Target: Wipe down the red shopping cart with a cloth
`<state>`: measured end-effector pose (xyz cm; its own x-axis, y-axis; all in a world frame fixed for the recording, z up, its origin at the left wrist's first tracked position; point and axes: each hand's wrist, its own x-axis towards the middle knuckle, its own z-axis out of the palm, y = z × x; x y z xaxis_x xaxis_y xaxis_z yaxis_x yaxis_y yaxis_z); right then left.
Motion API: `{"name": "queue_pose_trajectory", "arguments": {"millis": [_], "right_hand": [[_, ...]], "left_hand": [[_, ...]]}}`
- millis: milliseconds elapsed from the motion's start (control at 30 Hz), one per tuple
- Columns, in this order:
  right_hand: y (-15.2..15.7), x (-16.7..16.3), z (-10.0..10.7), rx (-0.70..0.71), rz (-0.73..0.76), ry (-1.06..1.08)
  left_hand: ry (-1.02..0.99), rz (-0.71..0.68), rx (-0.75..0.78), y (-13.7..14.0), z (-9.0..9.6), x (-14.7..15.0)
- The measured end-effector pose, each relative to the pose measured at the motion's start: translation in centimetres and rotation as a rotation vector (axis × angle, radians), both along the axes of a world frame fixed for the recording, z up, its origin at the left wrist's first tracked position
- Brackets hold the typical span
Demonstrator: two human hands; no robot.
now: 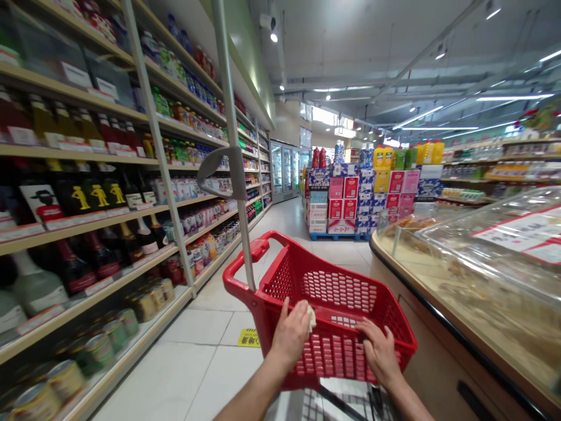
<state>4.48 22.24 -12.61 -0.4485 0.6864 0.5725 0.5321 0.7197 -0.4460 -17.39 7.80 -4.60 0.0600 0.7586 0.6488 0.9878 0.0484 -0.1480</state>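
Observation:
A red plastic shopping cart (350, 292) with perforated walls stands side-on before me. My left hand (291, 330) presses a pale crumpled cloth (311, 318) against the near rim, close to the cart's handle end. Fingers closed over it hide most of the cloth. Farther right along the same rim lies my right hand (380, 351), fingers stretched over the edge and slightly apart, holding nothing. From the handle end rises a grey metal pole (232, 111) with a grey plastic loop (223, 172) on it. I see nothing inside the basket.
Shelves of bottles and cans (109, 222) line the left side. A glass-topped display counter (491, 275) stands close on the right. Stacked drink cartons (344, 202) rise beyond the cart. A yellow floor sticker (249, 338) marks the tiles beside the cart.

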Motion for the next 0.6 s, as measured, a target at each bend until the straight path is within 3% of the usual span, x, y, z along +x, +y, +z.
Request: {"name": "queue_pose_trajectory", "arguments": {"millis": [67,233,333,467,600], "right_hand": [[0.2,0.2,0.0,-0.009,0.004,-0.011],[0.1,0.2,0.6,-0.02,-0.048,0.001],[-1.5,-1.3,1.7,0.019,-0.053,0.041],[-4.9,-5.7,3.9,0.049,0.19,0.13],[-6.5,-9.9,5.2,-0.026,0.339,0.11]], "left_hand": [[-0.005,0.02,-0.001,-0.2,0.4,-0.4],[-0.145,0.184,0.16,-2.3,2.6,-4.2],[-0.193,0.12,0.129,-1.3,1.4,-2.5],[-0.244,0.03,0.001,1.7,-1.3,1.9],[-0.166,0.051,-0.158,1.2,-1.1,0.8]]}}
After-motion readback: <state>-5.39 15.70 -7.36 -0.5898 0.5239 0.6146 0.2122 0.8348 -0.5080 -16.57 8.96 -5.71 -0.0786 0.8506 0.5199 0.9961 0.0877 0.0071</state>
